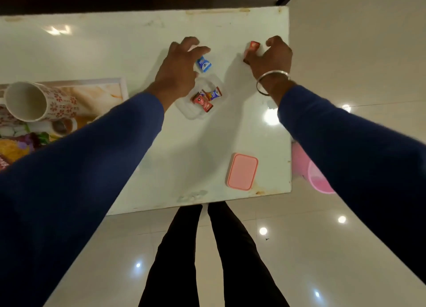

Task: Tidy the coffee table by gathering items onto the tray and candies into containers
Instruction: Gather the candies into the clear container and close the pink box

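A clear plastic container (194,113) stands mid-table and holds three wrapped candies (202,98). My left hand (178,69) hovers over the container's far side, fingers curled, and a blue candy (204,64) shows under its fingertips; whether the fingers grip it I cannot tell. My right hand (270,56), with a silver bangle on the wrist, is at the table's right side, its fingers closing on a red candy (253,47). The pink lid (242,171) lies near the front right corner. The tray (119,85) sits at the left edge.
On the tray a floral mug (34,101) lies on its side beside snack packets (13,150). A pink bucket (315,177) stands on the floor off the table's right edge. My legs are by the table's front edge.
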